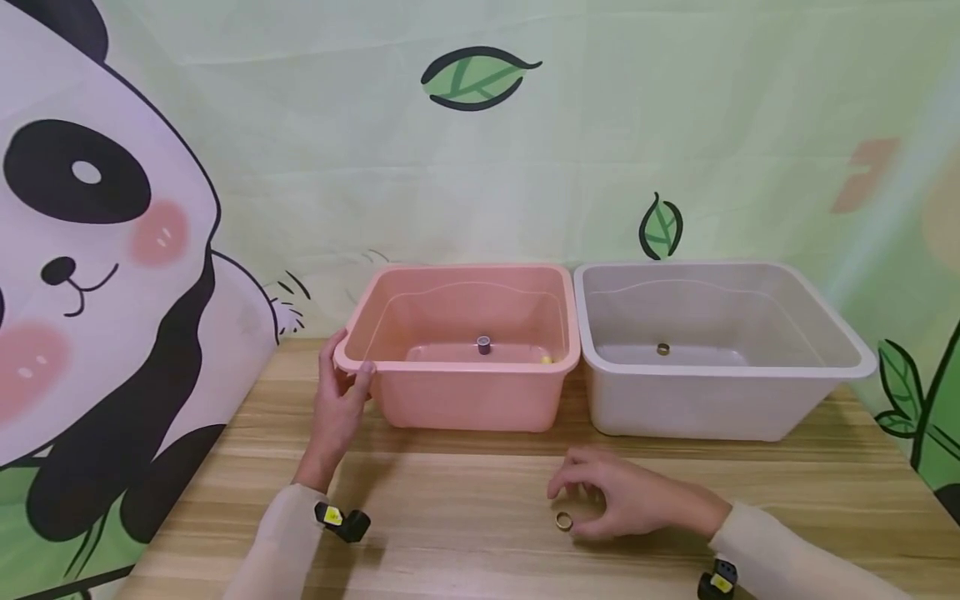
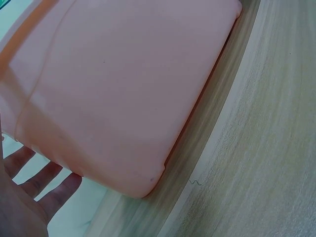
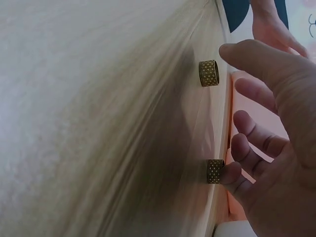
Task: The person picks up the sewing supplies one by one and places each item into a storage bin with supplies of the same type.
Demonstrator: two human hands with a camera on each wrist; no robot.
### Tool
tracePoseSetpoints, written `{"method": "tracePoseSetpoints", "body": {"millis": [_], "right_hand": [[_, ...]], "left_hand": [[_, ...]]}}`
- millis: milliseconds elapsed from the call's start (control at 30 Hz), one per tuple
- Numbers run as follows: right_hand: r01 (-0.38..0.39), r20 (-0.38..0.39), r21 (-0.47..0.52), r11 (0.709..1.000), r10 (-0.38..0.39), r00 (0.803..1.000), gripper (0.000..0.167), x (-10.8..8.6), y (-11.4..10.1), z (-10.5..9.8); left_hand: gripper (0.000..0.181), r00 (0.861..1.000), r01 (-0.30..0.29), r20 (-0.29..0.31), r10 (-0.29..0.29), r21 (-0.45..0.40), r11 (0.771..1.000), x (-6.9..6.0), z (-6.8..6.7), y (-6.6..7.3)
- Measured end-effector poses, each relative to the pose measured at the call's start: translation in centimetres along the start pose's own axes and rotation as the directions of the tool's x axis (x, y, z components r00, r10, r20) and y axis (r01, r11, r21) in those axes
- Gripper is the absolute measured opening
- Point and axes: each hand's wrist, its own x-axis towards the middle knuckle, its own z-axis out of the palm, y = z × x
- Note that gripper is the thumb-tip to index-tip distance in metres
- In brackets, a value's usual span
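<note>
Behind our wooden table (image 1: 450, 517) hangs a panda backdrop (image 1: 675, 125). Our left hand (image 1: 341, 412) grips the pink tub's rim (image 1: 450, 367); our right hand (image 1: 628, 493), fingers loosely bent, holds nothing, a ring (image 3: 205, 74) lying by its thumb. Yellow wrist labels (image 1: 332, 516) are too small to read.

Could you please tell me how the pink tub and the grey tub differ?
The pink tub looks narrower than the grey tub. The left hand holds the pink tub; the grey tub is untouched. Both are open-topped and stand side by side on the wooden table.
</note>
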Motion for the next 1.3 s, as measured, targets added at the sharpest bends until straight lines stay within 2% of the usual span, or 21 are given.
{"method": "tracePoseSetpoints", "body": {"millis": [267,500,633,1000,1300], "right_hand": [[0.005,-0.004,-0.062,0.998,-0.005,1.0,0.025,0.3,-0.2,0.3],[0.051,-0.037,-0.141,0.989,-0.057,0.998,0.02,0.3,0.0,0.6],[0.057,-0.049,-0.157,0.986,-0.066,0.997,0.02,0.2,0.0,0.7],[0.06,-0.053,-0.145,0.988,-0.069,0.996,0.02,0.3,0.1,0.8],[0.031,-0.052,-0.117,0.993,-0.037,0.998,0.02,0.5,-0.2,0.5]], "left_hand": [[0.068,1.0,0.03,0.005,-0.03,0.01,0.999,0.0,-0.1,0.3],[0.07,0.999,0.038,0.023,-0.038,-0.007,0.999,-0.8,0.2,2.7],[0.069,0.999,0.032,0.027,-0.032,-0.01,0.999,-1.1,0.2,3.2],[0.069,0.999,0.034,0.021,-0.034,-0.012,0.999,-1.0,0.2,3.0],[0.07,0.999,0.048,0.026,-0.047,-0.012,0.999,-1.0,0.1,3.0]]}}
